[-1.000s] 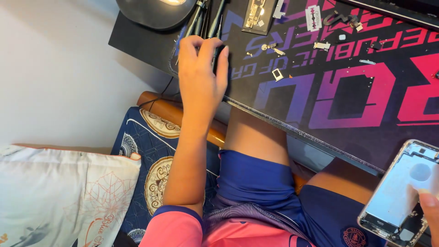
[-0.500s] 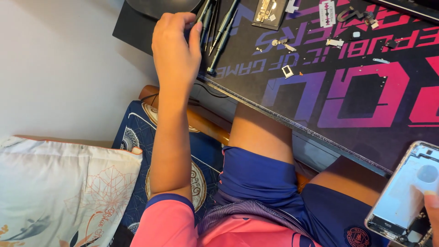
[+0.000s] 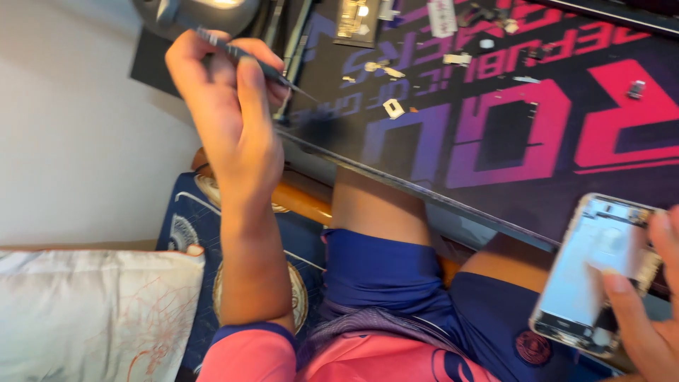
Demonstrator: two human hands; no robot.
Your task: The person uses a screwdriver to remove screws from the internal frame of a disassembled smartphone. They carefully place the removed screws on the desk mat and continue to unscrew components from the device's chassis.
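The left hand (image 3: 230,117) is pinching a thin dark tool (image 3: 249,58), probably a screwdriver or tweezers, between thumb and fingers, with the pointed end aiming toward the mat (image 3: 495,134). The hand is hovering above the near left corner of the desk, just below a grey lamp base (image 3: 198,13). The right hand (image 3: 647,311) is gripping an opened phone (image 3: 590,272) at the lower right, fingers wrapping its far edge and the thumb lying across the exposed inside. The phone is hanging off the desk edge, above the person's lap, not resting on anything.

On the mat, small loose parts are lying scattered: a white square bit (image 3: 393,107), several pale scraps (image 3: 453,58) and a dark piece (image 3: 635,88) further right. More long tools (image 3: 300,32) are lying by the lamp base. Below the desk, a patterned blue cushion (image 3: 191,226) and a white pillow (image 3: 92,311) are showing.

The risk, as I judge it, lies in the phone being held over the lap by one hand: a slipping grip could drop it to the floor, and any loose screws inside could fall out. The sharp tip, swinging across, could also sweep the tiny parts off the mat or scratch the phone's open inside.
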